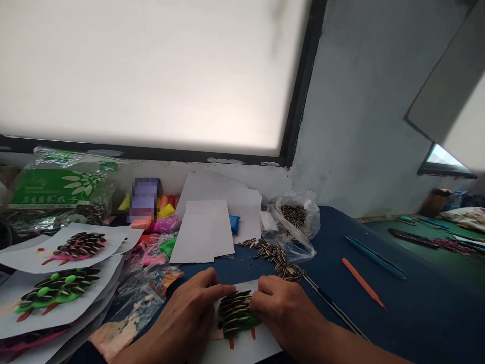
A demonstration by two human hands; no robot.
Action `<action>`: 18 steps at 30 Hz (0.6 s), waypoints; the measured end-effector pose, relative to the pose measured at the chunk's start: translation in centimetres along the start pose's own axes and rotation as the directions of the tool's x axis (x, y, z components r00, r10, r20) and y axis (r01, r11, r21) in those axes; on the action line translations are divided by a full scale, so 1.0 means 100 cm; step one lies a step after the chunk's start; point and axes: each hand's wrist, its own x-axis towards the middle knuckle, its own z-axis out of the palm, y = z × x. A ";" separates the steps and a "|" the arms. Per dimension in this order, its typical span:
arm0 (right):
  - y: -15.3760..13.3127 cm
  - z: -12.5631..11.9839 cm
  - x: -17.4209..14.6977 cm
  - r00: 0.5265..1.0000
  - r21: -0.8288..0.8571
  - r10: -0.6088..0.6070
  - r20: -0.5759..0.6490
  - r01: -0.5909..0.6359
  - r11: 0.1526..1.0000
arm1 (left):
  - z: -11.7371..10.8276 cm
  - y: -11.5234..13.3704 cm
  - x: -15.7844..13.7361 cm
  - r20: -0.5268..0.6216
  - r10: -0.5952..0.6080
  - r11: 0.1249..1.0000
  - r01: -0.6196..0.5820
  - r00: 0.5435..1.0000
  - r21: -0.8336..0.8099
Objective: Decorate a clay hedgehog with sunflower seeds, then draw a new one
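Note:
A white sheet (261, 349) in front of me carries a hedgehog-like figure of green clay (248, 323), with rows of striped sunflower seeds (235, 309) set in it and two orange-brown feet below. My left hand (199, 303) rests at the figure's left; its index finger stretches over the top seeds, while the thumb and lower fingers are mostly hidden. At the right edge, my right hand (278, 308) is closed, its fingertips pinched together against the figure. Whatever lies between those fingertips is hidden.
Loose seeds (275, 253) spill from a clear bag (297, 217) beyond my hands. Metal tweezers (333, 303), an orange clay tool (364, 283) and blue tweezers (373, 255) lie right. Finished seed pictures (79, 247) and clay packets (151, 253) crowd the left; blank paper (204, 232) lies behind.

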 end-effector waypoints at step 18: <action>-0.001 -0.004 -0.001 1.000 0.011 0.001 0.019 -0.001 1.000 | -0.001 -0.001 0.000 0.010 0.035 0.999 -0.034 0.999 -0.031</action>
